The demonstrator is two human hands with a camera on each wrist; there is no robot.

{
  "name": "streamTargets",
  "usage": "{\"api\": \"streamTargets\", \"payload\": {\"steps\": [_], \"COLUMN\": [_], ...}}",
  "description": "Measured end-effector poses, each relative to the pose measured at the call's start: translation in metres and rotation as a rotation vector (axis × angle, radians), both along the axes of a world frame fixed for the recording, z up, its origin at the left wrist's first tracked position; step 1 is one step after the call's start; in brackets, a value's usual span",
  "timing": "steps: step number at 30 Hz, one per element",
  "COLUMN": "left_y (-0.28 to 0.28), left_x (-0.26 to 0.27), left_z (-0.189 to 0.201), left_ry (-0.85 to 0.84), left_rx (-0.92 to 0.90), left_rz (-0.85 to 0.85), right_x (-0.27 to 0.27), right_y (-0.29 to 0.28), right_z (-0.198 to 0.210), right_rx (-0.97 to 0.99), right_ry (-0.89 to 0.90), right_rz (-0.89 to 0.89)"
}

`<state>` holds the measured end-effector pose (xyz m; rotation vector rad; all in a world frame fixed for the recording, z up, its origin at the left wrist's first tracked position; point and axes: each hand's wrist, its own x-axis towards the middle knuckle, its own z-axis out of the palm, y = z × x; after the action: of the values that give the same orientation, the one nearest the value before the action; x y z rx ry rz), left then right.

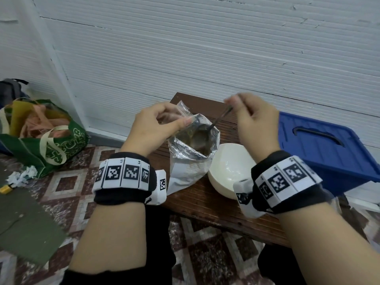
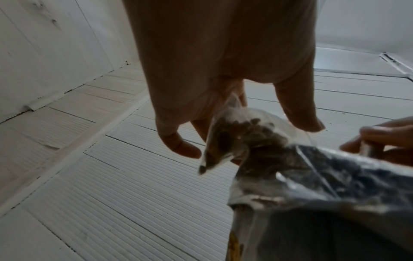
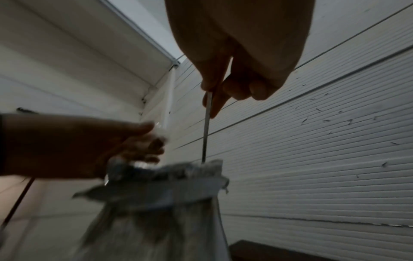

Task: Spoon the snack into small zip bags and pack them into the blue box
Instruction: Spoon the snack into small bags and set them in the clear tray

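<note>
Here my left hand pinches a small clear zip bag at its top, thumb and fingers curled round the plastic, holding it just over the near-left rim of the open foil snack pouch; through the left wrist view the little bag already shows brown snack pieces in its lower part. My right hand grips the thin handle of a metal spoon between fingertips and thumb, the other fingers curled in, and the spoon slants down so that its bowl sits inside the mouth of the pouch, among the brownish snack. The pouch stands upright on the dark wooden counter, toward its middle, its silver lining spread open. Just beside it on the right, touching or nearly so, sits a white bowl near the counter's front edge. The blue box, lid on with a dark handle on top, stands at the counter's right end, past my right wrist. On the tiled floor to the left lies a green shopping bag stuffed with cloth, with crumpled white paper near it.
</note>
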<state>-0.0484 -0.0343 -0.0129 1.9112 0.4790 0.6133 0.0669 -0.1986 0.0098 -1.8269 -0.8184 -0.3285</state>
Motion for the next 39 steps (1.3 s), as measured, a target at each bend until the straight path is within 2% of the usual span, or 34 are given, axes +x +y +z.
{"api": "streamTargets", "payload": {"steps": [3, 6, 9, 13, 19, 25, 29, 35, 39], "left_y": [0.0, 0.0, 0.001, 0.002, 0.001, 0.0, 0.003, 0.005, 0.004], "left_x": [0.001, 0.001, 0.001, 0.0, -0.001, -0.002, -0.004, -0.01, -0.01], "left_z": [0.0, 0.0, 0.0, -0.001, 0.0, 0.001, 0.002, 0.006, 0.007], "left_ry": [0.032, 0.059, 0.056, 0.063, 0.087, 0.024, -0.027, 0.039, 0.044], "left_rx": [0.048, 0.092, 0.102, 0.093, 0.089, 0.052, 0.028, 0.102, 0.113], "left_rz": [-0.01, -0.039, -0.042, -0.047, -0.05, -0.008, 0.034, 0.038, 0.012], "right_x": [-0.004, -0.005, -0.009, -0.01, -0.011, -0.004, 0.004, 0.017, 0.025], "right_y": [0.006, 0.01, 0.012, 0.012, 0.011, 0.008, 0.001, -0.008, -0.014], "right_z": [-0.02, -0.04, -0.049, -0.052, -0.043, -0.035, -0.026, -0.011, 0.005], "right_rx": [-0.144, -0.265, -0.325, -0.289, -0.181, -0.019, 0.057, 0.113, 0.138], "right_ry": [-0.12, -0.257, -0.278, -0.156, 0.151, 0.328, 0.376, 0.431, 0.404], "right_rz": [0.085, 0.074, 0.104, 0.102, 0.046, -0.122, -0.247, -0.344, -0.368]}}
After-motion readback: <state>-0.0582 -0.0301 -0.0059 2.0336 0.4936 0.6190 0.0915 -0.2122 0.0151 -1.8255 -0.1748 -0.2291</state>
